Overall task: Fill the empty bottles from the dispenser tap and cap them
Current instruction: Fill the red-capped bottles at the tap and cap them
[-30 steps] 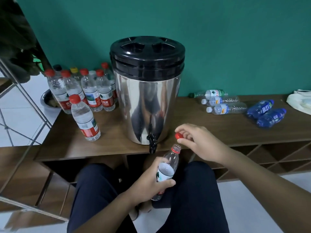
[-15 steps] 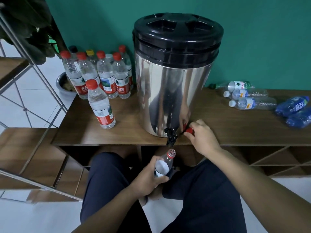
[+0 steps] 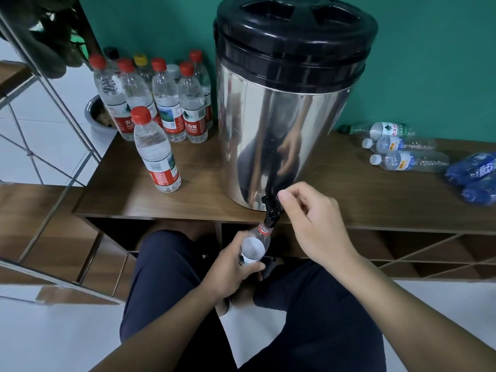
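Having risen since a moment ago, the clear ribbed plastic bottle (image 3: pixel 253 247), gripped by the left hand (image 3: pixel 230 269), now meets the black tap (image 3: pixel 272 210) at the polished steel dispenser's (image 3: pixel 281 116) six o'clock, while the right hand (image 3: pixel 311 221) pinches the lever, so filling looks about to start; the red cap is hidden.

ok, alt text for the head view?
A left hand holds an uncapped bottle under a steel dispenser's black tap while the right hand works the tap. Capped bottles stand to the left on a wooden bench.
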Motion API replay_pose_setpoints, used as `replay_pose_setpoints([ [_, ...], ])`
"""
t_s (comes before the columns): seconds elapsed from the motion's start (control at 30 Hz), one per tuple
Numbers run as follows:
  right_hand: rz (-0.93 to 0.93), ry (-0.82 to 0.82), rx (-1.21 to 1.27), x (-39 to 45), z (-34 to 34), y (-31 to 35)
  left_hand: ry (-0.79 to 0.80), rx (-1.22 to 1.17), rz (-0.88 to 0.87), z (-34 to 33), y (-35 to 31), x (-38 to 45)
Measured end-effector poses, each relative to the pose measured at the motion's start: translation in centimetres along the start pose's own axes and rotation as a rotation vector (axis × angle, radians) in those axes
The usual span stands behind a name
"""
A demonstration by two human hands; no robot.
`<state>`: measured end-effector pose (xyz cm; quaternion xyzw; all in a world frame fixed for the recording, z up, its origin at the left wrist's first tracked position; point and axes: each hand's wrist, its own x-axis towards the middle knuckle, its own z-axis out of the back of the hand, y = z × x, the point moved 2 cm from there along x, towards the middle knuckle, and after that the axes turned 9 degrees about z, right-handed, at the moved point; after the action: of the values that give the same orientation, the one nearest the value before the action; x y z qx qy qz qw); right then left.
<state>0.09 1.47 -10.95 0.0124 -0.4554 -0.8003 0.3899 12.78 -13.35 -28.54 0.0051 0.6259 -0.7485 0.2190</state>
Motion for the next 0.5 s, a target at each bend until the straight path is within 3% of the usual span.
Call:
replay_pose_setpoints([
  [0.27,0.027,0.146,-0.012,1.0,-0.6,-0.3,-0.008,0.047,-0.022,0.3,-0.6,0.6],
  [0.5,-0.277,0.08,0.466,0.0,-0.8,-3.5,-0.013,0.004,-0.022,-0.3,-0.6,0.7],
])
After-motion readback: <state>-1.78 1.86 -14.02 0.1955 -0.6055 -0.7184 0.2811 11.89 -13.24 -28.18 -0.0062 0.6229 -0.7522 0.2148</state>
